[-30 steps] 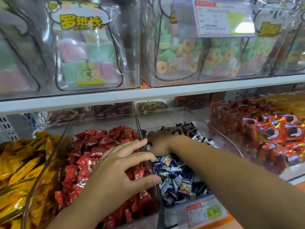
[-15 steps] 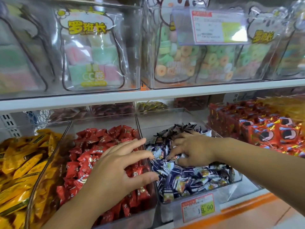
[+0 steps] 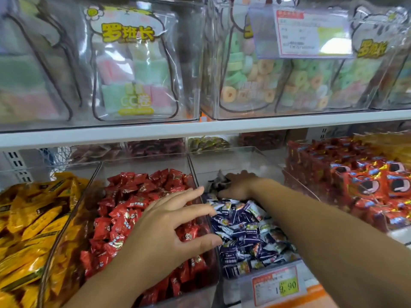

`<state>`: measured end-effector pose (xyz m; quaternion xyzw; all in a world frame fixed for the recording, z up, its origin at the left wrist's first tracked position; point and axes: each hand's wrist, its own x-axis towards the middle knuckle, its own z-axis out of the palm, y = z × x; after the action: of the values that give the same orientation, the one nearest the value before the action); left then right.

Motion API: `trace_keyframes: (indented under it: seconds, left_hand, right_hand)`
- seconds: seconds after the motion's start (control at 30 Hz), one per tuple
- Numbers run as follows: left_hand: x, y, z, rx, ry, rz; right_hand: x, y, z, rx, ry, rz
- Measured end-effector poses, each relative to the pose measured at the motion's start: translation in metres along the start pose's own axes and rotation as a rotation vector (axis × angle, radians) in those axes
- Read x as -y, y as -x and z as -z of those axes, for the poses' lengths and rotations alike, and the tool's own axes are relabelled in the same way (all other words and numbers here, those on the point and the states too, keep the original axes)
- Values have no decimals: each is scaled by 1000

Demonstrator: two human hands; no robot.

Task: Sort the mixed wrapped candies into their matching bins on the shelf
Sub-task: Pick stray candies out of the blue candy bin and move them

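Clear bins stand side by side on the lower shelf. One bin holds red wrapped candies. The bin to its right holds blue-and-white wrapped candies. My left hand rests spread over the red candies at the divider between these two bins, fingers straight. My right hand reaches deep into the back of the blue bin, its fingers curled down among the candies there; whether it holds one is hidden.
Yellow wrapped candies fill the bin at far left. Red-orange packets are stacked at right. A price tag reading 19.90 hangs on the blue bin's front. The upper shelf carries clear boxes of pastel sweets, close above the bins.
My right hand has moved from the middle of the blue candies back to the far end of that bin. The left hand has stayed over the red candies.
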<state>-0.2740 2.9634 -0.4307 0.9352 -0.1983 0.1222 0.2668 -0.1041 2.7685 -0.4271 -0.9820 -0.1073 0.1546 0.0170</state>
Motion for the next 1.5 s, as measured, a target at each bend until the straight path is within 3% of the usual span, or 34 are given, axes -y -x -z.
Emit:
trace_keyframes:
  seconds: [0.13, 0.3, 0.4, 0.53, 0.6, 0.73, 1.07, 1.17, 1.33, 1.5]
  left_hand:
    - [0, 0, 1, 0, 10, -5]
    - [2, 1, 2, 0, 14, -4]
    - [2, 1, 0, 8, -9, -6]
    - [1, 1, 1, 13, -18, -1]
    - [0, 1, 1, 18, -25, 2]
    - [0, -1, 1, 16, -11, -3]
    - [1, 0, 0, 2, -4, -16]
    - [2, 1, 0, 0, 0, -10]
    - [1, 0, 0, -3, 12, -11]
    - [1, 0, 1, 2, 9, -5]
  right_hand:
    - [16, -1, -1, 3, -235, 254]
    - [-5, 20, 46, 158, -345, 431]
    - [-29, 19, 62, 146, -491, 290]
    - [-31, 9, 43, 107, -254, 138]
    - [-24, 2, 25, 140, -299, 101]
    - [-1, -12, 0, 199, -324, 169]
    - [-11, 12, 20, -6, -277, 279]
    - [-14, 22, 28, -54, -361, 277]
    - [11, 22, 11, -28, -412, 305]
    - [8, 25, 15, -220, -375, 265]
